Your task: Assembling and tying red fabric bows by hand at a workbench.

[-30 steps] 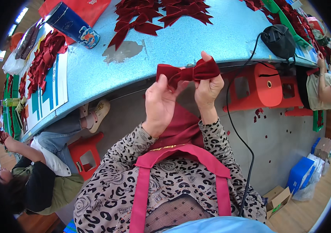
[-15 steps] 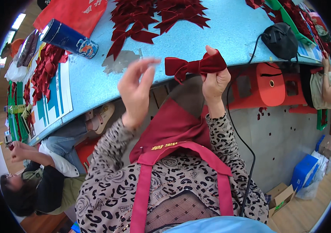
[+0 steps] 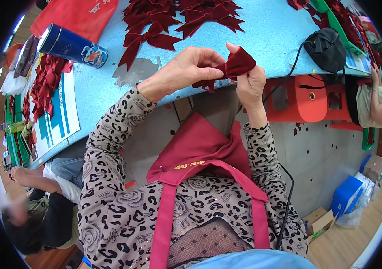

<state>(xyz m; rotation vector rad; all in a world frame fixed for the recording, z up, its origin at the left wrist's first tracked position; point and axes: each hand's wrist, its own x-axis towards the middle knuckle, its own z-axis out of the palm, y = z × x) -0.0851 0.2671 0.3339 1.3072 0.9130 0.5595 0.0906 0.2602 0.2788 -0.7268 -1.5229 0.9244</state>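
Left hand [image 3: 183, 71], right hand [image 3: 251, 88], holding red bow [image 3: 242, 62]

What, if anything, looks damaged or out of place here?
The blue tabletop has a ragged grey patch near the left hand, where its surface looks worn away. Small dark red scraps also lie scattered on the grey floor, like unswept litter.

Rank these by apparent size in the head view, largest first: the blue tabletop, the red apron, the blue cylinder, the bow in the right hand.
1. Blue tabletop
2. Red apron
Unranked below these: blue cylinder and red bow; the left hand partly covers the bow, which is likely nearer the camera.
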